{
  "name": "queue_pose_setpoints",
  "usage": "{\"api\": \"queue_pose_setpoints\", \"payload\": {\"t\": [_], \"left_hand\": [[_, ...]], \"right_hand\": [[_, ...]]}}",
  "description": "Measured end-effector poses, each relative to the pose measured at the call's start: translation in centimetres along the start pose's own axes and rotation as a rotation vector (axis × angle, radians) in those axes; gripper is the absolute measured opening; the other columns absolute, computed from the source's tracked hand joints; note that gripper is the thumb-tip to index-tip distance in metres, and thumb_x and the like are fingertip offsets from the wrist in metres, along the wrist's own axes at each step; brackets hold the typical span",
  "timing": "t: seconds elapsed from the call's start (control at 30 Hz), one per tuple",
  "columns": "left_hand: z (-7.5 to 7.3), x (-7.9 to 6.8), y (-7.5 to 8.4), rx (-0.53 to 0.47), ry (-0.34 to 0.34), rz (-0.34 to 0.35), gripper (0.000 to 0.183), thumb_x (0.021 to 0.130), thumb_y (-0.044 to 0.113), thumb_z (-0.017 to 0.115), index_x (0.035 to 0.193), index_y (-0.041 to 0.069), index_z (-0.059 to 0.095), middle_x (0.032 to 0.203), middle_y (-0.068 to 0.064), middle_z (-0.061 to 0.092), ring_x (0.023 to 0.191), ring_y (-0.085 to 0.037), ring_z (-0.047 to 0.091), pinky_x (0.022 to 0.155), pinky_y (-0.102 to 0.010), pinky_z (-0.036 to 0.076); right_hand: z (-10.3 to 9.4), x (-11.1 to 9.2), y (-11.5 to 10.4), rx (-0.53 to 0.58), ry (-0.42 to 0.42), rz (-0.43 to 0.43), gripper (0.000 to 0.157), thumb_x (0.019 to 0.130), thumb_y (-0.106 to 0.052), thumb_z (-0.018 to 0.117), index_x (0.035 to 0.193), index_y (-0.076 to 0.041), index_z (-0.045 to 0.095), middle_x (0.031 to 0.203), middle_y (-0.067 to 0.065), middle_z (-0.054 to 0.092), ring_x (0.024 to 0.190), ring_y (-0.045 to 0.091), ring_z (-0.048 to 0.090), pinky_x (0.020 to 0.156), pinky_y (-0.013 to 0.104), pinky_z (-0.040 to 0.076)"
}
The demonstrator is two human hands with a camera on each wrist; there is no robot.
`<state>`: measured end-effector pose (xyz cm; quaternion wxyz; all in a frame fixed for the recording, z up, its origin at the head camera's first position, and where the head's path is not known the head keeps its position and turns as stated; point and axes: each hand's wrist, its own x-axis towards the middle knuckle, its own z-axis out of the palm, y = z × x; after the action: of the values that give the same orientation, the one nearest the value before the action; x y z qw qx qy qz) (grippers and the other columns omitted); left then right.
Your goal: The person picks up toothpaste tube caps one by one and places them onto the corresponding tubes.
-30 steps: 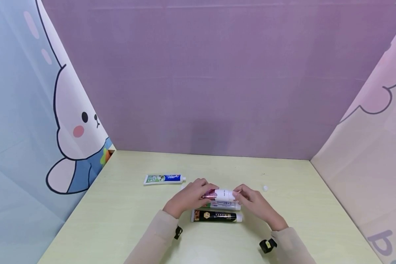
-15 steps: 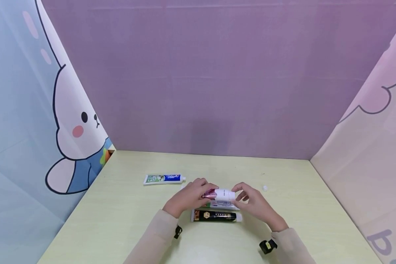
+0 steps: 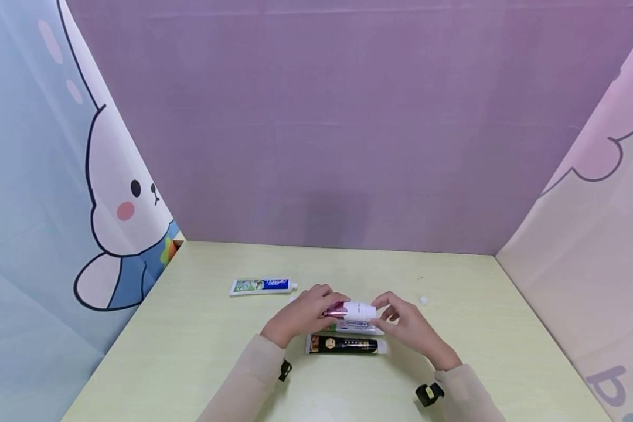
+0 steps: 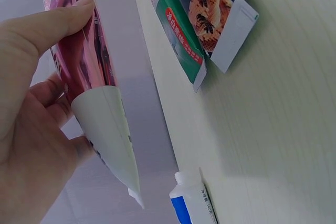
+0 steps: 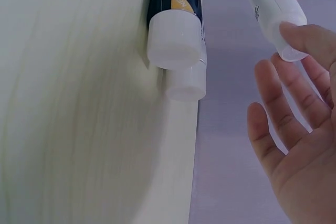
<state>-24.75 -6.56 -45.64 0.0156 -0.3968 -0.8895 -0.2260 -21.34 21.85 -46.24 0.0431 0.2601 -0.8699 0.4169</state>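
My left hand [image 3: 307, 313] grips a pink and white toothpaste tube [image 4: 86, 61] held above the table, its cap end pointing right. At that end my right hand [image 5: 302, 124] pinches the white cap [image 5: 291, 38] between thumb and a finger partly hidden behind it; the other fingers spread loosely. Below the held tube lie a white and green toothpaste tube [image 3: 354, 328], partly covered, and a black toothpaste tube [image 3: 343, 344] with a white cap. A blue and green toothpaste tube [image 3: 262, 286] lies farther left, its narrow nozzle bare.
A small white cap [image 3: 424, 300] lies loose on the pale table [image 3: 480, 328], right of the right hand. A purple cloth wall [image 3: 337, 146] stands along the far edge. Printed curtains [image 3: 26, 176] flank both sides.
The right hand's fingers have loosened and shifted at the cap, the index finger rising and straightening a little. The left hand and the tube stay almost still.
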Motion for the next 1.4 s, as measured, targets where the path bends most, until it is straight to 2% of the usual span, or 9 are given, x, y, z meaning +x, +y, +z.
{"api": "queue_pose_setpoints", "payload": {"t": [0.2, 0.37, 0.6, 0.67, 0.9, 1.13, 1.4], "left_hand": [[0.07, -0.03, -0.01, 0.003, 0.016, 0.016, 0.048, 0.094, 0.031, 0.072, 0.14, 0.028, 0.058, 0.115, 0.003, 0.059, 0.098, -0.011, 0.05, 0.084, -0.03, 0.048], [0.1, -0.04, 0.04, 0.011, 0.022, 0.018, 0.047, 0.095, 0.031, 0.072, 0.139, 0.028, 0.059, 0.113, 0.004, 0.059, 0.097, -0.01, 0.05, 0.083, -0.029, 0.048], [0.11, -0.05, 0.07, 0.004, 0.017, 0.006, 0.047, 0.095, 0.031, 0.071, 0.14, 0.027, 0.058, 0.114, 0.004, 0.059, 0.097, -0.01, 0.05, 0.084, -0.029, 0.047], [0.07, -0.06, 0.07, 0.005, 0.017, 0.008, 0.047, 0.095, 0.031, 0.071, 0.14, 0.027, 0.058, 0.114, 0.004, 0.059, 0.097, -0.011, 0.05, 0.084, -0.029, 0.048], [-0.02, -0.12, 0.11, 0.004, 0.022, 0.016, 0.046, 0.095, 0.029, 0.071, 0.139, 0.026, 0.059, 0.113, 0.003, 0.059, 0.097, -0.011, 0.051, 0.083, -0.029, 0.047], [0.06, -0.13, 0.14, -0.012, 0.031, 0.021, 0.047, 0.095, 0.03, 0.071, 0.14, 0.026, 0.058, 0.113, 0.003, 0.059, 0.094, -0.01, 0.052, 0.084, -0.03, 0.049], [0.14, -0.07, 0.02, -0.034, 0.038, 0.027, 0.048, 0.095, 0.031, 0.071, 0.14, 0.025, 0.057, 0.114, 0.002, 0.059, 0.093, -0.008, 0.054, 0.085, -0.032, 0.05]], "right_hand": [[-0.05, -0.09, -0.01, 0.035, -0.027, 0.032, 0.025, 0.093, -0.018, 0.074, 0.114, -0.015, 0.061, 0.098, -0.002, 0.068, 0.076, 0.014, 0.063, 0.065, 0.028, 0.054], [0.01, -0.15, 0.05, 0.047, -0.037, 0.034, 0.019, 0.096, -0.02, 0.069, 0.112, -0.013, 0.062, 0.094, 0.002, 0.069, 0.076, 0.013, 0.062, 0.067, 0.027, 0.054], [0.09, -0.14, 0.07, 0.08, -0.057, 0.067, 0.017, 0.101, -0.024, 0.063, 0.112, -0.011, 0.06, 0.095, 0.006, 0.069, 0.08, 0.03, 0.064, 0.07, 0.027, 0.054], [0.12, -0.14, 0.05, 0.079, -0.056, 0.072, 0.017, 0.101, -0.024, 0.062, 0.112, -0.011, 0.06, 0.095, 0.005, 0.069, 0.08, 0.03, 0.064, 0.069, 0.027, 0.054], [0.32, -0.07, -0.11, 0.066, -0.023, 0.064, 0.017, 0.1, -0.022, 0.064, 0.113, -0.012, 0.062, 0.095, 0.001, 0.069, 0.079, 0.026, 0.064, 0.07, 0.028, 0.054], [0.54, 0.19, -0.25, 0.062, -0.013, 0.008, 0.029, 0.096, -0.021, 0.07, 0.122, -0.014, 0.06, 0.098, 0.001, 0.068, 0.081, 0.017, 0.064, 0.07, 0.033, 0.056], [0.56, 0.26, -0.4, 0.079, -0.003, 0.025, 0.023, 0.097, -0.018, 0.068, 0.12, -0.015, 0.062, 0.1, 0.002, 0.067, 0.077, 0.028, 0.066, 0.066, 0.031, 0.055]]}}
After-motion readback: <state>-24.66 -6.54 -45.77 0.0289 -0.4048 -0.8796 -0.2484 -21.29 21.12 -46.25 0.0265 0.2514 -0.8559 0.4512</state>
